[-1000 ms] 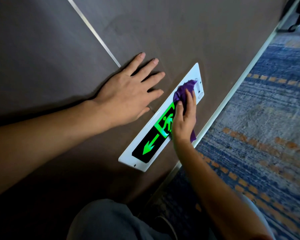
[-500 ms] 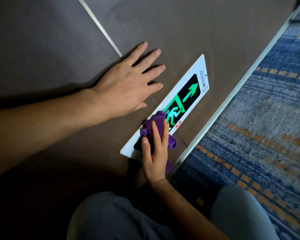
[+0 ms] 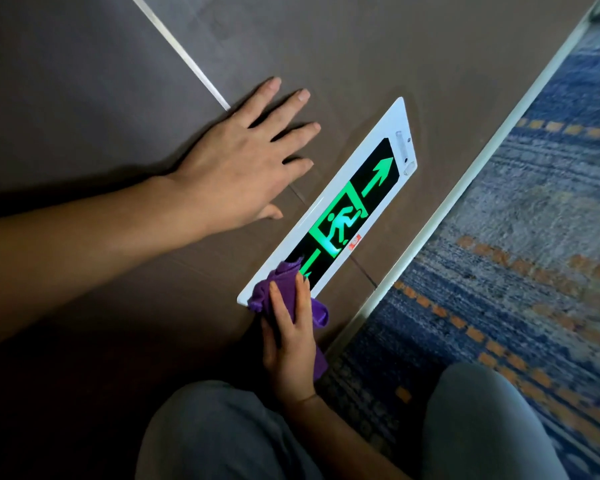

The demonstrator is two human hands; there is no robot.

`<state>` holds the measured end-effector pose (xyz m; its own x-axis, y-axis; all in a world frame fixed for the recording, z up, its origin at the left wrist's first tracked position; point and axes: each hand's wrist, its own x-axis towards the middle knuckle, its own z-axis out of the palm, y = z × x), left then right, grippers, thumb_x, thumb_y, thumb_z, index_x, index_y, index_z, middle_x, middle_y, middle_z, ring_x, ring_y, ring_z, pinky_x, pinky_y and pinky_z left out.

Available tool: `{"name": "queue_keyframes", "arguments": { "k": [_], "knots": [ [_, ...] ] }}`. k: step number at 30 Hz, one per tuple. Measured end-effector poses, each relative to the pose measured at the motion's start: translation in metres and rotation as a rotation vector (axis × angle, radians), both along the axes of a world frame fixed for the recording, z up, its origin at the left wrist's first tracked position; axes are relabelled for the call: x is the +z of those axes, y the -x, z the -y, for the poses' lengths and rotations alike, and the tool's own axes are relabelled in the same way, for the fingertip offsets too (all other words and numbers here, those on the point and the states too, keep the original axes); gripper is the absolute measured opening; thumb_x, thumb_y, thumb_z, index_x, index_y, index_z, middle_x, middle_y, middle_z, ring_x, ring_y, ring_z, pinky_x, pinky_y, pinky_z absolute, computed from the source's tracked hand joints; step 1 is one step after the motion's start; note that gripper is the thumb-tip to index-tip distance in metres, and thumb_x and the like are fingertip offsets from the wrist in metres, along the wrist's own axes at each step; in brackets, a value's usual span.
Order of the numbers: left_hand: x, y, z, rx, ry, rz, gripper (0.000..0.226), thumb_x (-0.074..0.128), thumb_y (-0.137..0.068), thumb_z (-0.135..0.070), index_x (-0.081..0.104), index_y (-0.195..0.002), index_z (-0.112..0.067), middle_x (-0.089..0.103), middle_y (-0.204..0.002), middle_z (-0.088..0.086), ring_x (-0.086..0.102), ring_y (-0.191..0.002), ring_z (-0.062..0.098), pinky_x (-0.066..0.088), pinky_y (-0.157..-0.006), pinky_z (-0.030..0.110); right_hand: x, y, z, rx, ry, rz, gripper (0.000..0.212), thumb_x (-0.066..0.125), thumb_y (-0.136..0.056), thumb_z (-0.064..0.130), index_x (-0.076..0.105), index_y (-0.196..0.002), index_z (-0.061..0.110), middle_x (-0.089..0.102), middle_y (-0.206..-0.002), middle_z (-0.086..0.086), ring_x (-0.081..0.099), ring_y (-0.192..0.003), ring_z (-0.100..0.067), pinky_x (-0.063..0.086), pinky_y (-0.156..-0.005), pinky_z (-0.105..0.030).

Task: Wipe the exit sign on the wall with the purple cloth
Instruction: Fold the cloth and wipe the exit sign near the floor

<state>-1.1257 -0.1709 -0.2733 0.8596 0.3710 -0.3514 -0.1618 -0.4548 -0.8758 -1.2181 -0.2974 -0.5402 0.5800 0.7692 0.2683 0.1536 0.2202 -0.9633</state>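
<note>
White-framed exit sign [image 3: 340,216] low on brown wall [image 3: 326,46], glowing green arrows and running figure on black, right hand [image 3: 288,348] clenched on bunched purple cloth [image 3: 274,285] at its seven-o'clock end, left hand [image 3: 236,168] flat, released, at ten o'clock

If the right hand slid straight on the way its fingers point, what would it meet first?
The right hand points along the exit sign. It would likely meet no obstacle, only more sign face: the lower green arrow, then the running-figure panel. The left hand lies off to the side.
</note>
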Motion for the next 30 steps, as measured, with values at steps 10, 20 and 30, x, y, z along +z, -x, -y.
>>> {"name": "queue_keyframes", "arguments": {
  "k": [10,20,30],
  "knots": [
    [0.001,0.0,0.001,0.013,-0.009,-0.003,0.085,0.049,-0.086,-0.075,0.036,-0.156,-0.029,0.015,-0.171,0.011,0.002,-0.157,0.044,0.004,-0.125,0.063,-0.011,-0.054,0.013,-0.039,0.042,-0.185,0.059,0.071,-0.089,0.001,0.059,-0.143,0.02,0.05,-0.153,-0.005,0.049,-0.141,-0.016,0.037,-0.118,-0.03],
    [0.0,0.0,-0.003,-0.011,0.027,0.015,0.083,0.049,-0.086,-0.075,0.036,-0.156,-0.031,0.017,-0.171,0.011,0.003,-0.157,0.043,0.002,-0.125,0.064,0.032,-0.223,-0.098,-0.374,0.106,-0.323,0.057,0.062,-0.093,0.015,0.052,-0.147,0.027,0.057,-0.144,0.014,0.053,-0.13,-0.004,0.039,-0.11,-0.012],
    [-0.005,0.001,-0.004,-0.021,0.08,0.082,0.08,0.055,-0.086,-0.07,0.04,-0.153,-0.029,0.021,-0.17,0.012,0.004,-0.157,0.043,0.001,-0.125,0.063,0.031,-0.239,-0.123,-0.376,0.052,-0.45,0.053,0.051,-0.094,0.011,0.058,-0.142,0.033,0.056,-0.149,0.01,0.053,-0.137,-0.013,0.042,-0.116,-0.044]
  ]
}}
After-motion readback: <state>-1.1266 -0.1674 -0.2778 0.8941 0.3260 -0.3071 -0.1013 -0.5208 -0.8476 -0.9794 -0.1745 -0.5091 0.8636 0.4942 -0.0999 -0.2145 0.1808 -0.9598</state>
